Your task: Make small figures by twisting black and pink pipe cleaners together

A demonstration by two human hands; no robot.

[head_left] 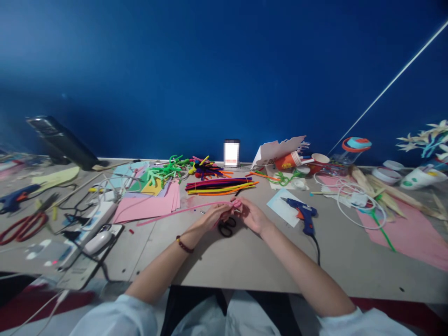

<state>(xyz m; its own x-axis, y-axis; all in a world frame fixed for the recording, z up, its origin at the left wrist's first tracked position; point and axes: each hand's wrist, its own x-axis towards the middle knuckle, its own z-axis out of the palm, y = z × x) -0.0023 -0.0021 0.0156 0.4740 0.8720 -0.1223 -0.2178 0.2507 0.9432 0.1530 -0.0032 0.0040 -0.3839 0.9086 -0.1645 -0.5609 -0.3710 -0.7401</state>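
Note:
My left hand (214, 215) and my right hand (250, 214) meet over the middle of the table (245, 261), both pinched on a long pink pipe cleaner (182, 210). Its free end trails left across the table; the end at my fingertips is curled into a small pink coil (237, 203). Black-handled scissors (227, 227) lie on the table just under my hands. A bead bracelet is on my left wrist.
A bundle of coloured pipe cleaners (220, 185) lies behind my hands, pink paper sheets (149, 205) to the left, a blue glue gun (303, 215) to the right. Red scissors (23, 226), a power strip (94, 219), paper cups (290, 161) and a phone (231, 153) stand around.

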